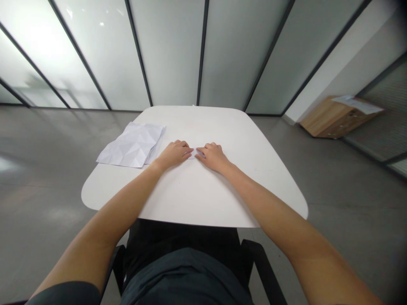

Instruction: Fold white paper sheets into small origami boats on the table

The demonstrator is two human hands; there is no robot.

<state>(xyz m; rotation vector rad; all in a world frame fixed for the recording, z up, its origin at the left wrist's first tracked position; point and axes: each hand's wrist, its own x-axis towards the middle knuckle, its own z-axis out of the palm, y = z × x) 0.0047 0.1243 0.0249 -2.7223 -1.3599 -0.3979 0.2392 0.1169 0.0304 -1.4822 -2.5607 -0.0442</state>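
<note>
A small folded piece of white paper [192, 156] lies near the middle of the table, mostly covered by my two hands. My left hand [175, 154] is closed on its left end, thumb and fingers pinching it. On the right end, my right hand [212, 156] pinches the paper the same way, with the thumb toward the middle. The two thumbs nearly meet, and only a narrow strip of paper shows between them. To the left of my left hand, creased white sheets [132, 145] lie stacked at the table's left edge.
The white table [197, 199] has rounded corners. My chair's black armrests [254, 250] flank my lap below its front edge. Frosted glass panels [171, 51] stand behind the table. A wooden cabinet [330, 116] with papers on top stands on the floor at the right.
</note>
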